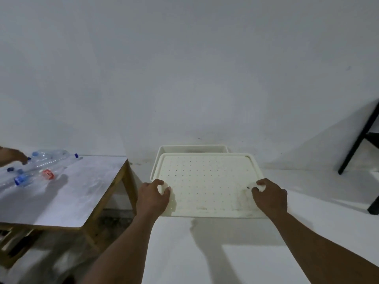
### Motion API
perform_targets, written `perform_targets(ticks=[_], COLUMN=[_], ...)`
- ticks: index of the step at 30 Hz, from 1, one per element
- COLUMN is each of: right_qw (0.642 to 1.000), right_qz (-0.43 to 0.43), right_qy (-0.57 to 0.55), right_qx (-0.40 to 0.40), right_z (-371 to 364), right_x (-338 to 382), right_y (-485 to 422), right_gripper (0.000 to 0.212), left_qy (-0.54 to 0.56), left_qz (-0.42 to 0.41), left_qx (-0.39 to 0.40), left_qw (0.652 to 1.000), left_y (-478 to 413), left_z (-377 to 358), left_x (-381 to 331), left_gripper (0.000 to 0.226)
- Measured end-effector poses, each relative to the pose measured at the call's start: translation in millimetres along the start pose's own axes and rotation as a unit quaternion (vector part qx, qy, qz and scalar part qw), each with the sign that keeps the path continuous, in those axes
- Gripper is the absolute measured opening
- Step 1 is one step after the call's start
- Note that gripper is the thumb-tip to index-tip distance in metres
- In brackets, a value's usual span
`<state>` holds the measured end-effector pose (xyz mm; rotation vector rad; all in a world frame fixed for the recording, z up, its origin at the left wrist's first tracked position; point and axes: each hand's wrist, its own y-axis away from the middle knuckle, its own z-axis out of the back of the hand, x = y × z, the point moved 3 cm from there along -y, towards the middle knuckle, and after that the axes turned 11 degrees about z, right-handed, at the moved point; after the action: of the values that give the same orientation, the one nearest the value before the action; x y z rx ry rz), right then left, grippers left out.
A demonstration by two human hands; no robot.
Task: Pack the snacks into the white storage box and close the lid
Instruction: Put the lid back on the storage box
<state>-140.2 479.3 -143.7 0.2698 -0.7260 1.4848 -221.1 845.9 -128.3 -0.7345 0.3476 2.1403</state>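
Observation:
A white perforated lid [205, 181] is held flat over the white storage box [192, 149], of which only the far rim shows behind the lid. My left hand [153, 196] grips the lid's near left corner. My right hand [269, 196] grips its near right corner. The lid hides the inside of the box, and no snacks are visible.
A low wooden table with a pale top [67, 193] stands at the left, holding several empty plastic bottles [39, 167]. Another person's hand [14, 155] reaches over them at the far left. A black frame leg [356, 140] leans at the right. A white wall is behind.

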Motion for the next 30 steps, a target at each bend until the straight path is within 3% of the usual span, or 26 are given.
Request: perform_targets(ticks=[10, 18, 27, 30], right_qw=[0.999, 0.996, 0.994, 0.994], right_qz=[-0.011, -0.03, 0.031, 0.015], right_qy=[0.008, 0.049, 0.104, 0.095], right_qx=[0.05, 0.067, -0.031, -0.045], right_z=[-92, -137, -154, -152], right_x=[29, 41, 47, 44], right_y=[-84, -112, -109, -108], right_gripper=[0.03, 0.031, 0.031, 0.03], left_qy=[-0.027, -0.04, -0.009, -0.006], left_qz=[0.029, 0.052, 0.029, 0.023], left_qx=[0.018, 0.047, 0.04, 0.042], left_qw=[0.999, 0.997, 0.999, 0.999], left_y=[-117, -161, -170, -171], left_z=[-35, -74, -83, -85], left_x=[17, 36, 31, 26], left_gripper=[0.043, 0.045, 0.038, 0.04])
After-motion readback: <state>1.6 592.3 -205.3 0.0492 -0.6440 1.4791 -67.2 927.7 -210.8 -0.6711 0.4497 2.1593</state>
